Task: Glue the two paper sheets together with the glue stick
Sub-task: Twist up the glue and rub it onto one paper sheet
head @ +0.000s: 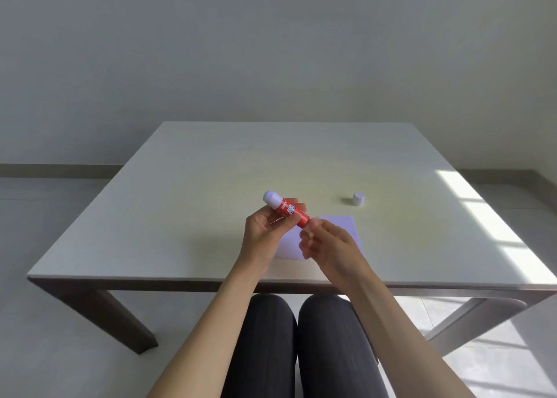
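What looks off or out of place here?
Nothing stands out. The small white cap stands alone on the white table, off the red glue stick, which both hands hold above the pale purple paper.

left hand [265,232]: fingers curled in a grip, pointing to 1 o'clock
right hand [328,247]: fingertips pinched, pointing to 10 o'clock

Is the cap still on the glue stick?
No, the white cap stands alone on the table, apart from the glue stick that both hands hold above the paper.
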{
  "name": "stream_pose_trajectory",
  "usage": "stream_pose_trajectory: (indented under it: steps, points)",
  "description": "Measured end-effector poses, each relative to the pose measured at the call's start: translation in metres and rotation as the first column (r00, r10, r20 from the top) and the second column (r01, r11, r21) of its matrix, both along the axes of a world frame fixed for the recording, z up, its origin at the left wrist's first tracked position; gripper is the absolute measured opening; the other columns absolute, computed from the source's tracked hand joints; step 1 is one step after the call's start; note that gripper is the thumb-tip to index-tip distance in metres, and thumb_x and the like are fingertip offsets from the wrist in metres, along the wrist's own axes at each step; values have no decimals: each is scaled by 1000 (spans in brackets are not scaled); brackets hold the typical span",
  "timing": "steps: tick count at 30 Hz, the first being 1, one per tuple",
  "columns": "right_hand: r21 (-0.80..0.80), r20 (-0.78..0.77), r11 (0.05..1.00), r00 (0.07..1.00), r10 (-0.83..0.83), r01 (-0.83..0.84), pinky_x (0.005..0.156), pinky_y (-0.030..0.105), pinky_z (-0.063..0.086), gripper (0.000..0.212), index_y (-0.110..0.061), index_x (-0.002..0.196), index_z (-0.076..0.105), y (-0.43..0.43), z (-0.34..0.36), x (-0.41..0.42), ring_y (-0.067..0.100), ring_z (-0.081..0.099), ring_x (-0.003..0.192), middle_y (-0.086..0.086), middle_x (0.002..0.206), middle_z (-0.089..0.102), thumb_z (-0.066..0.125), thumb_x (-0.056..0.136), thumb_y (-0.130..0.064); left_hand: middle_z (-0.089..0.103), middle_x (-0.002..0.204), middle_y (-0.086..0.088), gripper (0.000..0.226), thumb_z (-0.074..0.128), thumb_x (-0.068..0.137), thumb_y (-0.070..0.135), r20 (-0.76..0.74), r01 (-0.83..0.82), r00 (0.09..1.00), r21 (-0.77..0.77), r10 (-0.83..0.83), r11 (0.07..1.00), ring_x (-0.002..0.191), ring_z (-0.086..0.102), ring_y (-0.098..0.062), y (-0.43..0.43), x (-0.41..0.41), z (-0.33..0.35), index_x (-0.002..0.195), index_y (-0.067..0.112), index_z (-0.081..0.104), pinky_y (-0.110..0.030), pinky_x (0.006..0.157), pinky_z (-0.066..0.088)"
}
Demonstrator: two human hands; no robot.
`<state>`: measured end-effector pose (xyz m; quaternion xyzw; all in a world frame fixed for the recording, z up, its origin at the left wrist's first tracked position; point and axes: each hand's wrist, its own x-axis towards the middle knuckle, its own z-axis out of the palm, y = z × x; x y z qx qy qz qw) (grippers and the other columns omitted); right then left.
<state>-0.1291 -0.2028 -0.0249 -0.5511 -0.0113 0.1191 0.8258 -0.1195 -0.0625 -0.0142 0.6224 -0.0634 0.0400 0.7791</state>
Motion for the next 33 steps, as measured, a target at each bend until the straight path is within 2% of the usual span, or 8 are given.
stream_pose_trajectory:
  steps: [4, 9, 14, 20, 22, 25, 28, 33]
  points:
    - [39, -366, 999, 930, 44, -31, 32, 20, 24, 53, -15, 50, 49, 4, 1, -3, 11, 26, 33, -4, 41, 31, 42, 93, -45, 77, 96, 0, 17, 68, 82, 10, -5, 71, 997, -8, -71, 997, 97, 70, -13, -4, -3, -6, 95, 21, 71, -12, 79, 49]
    - [26, -442, 996, 893, 84, -81, 33, 19, 21, 54, -15, 43, 43, -1, 0, -8, 10, 22, 28, -4, 35, 27, 41, 91, -40, 76, 102, -3, 24, 69, 80, 20, -16, 126, 992, -24, -127, 992, 102, 68, -16, -7, -8, -14, 103, 17, 69, -13, 84, 48]
    - [-23, -106, 997, 992, 74, -77, 53, 25, 48, 44, -12, 86, 69, -4, 6, -7, 19, 58, 55, 4, 67, 63, 50, 87, -51, 75, 104, 9, 26, 66, 85, 16, -26, 160, 987, 21, -159, 987, 100, 68, -5, -4, -5, -13, 109, 25, 69, -11, 81, 48]
    - [-183, 97, 973, 987, -128, 144, 47, 22, 42, 18, -12, 96, 70, -9, 27, 25, 16, 48, 50, 3, 58, 51, 58, 91, -24, 37, 143, 21, 58, 65, 86, 26, 23, 95, 991, 579, -133, 810, 137, 27, 5, 39, 27, -7, 139, 28, 41, -29, 118, 16]
    - [-320, 159, 909, 961, -229, 269, 44, 20, 41, 20, -10, 102, 70, -17, 32, 41, 14, 48, 48, 2, 60, 53, 59, 89, -22, 30, 150, 19, 62, 62, 88, 29, -56, 156, 983, 764, -178, 626, 145, 13, -3, 64, 39, -12, 143, 25, 35, -40, 120, 3]
    - [-677, 345, 649, 928, -138, 348, 58, 16, 43, 24, -11, 106, 71, -18, 24, 57, 11, 57, 65, 3, 83, 67, 60, 88, -21, 22, 156, 13, 72, 66, 84, 32, -95, 210, 954, 887, -284, 412, 147, 4, -11, 74, 49, -20, 145, 30, 30, -41, 118, -2]
    - [-821, 379, 480, 924, 54, 309, 79, 25, 47, 25, -13, 106, 71, -8, 13, 61, 20, 64, 95, 5, 105, 73, 62, 86, -25, 22, 155, 12, 87, 70, 77, 38, -122, 240, 949, 879, -290, 413, 146, 2, -8, 67, 53, -25, 146, 43, 17, -37, 119, -3]
    - [-888, 423, 270, 892, 159, 373, 65, 29, 44, 23, -22, 103, 71, -1, 9, 62, 24, 61, 88, 4, 96, 67, 56, 87, -31, 30, 137, 40, 113, 72, 71, 48, -222, 306, 948, 827, -226, 472, 147, -7, -22, 66, 50, -32, 146, 39, -12, -42, 118, -6]
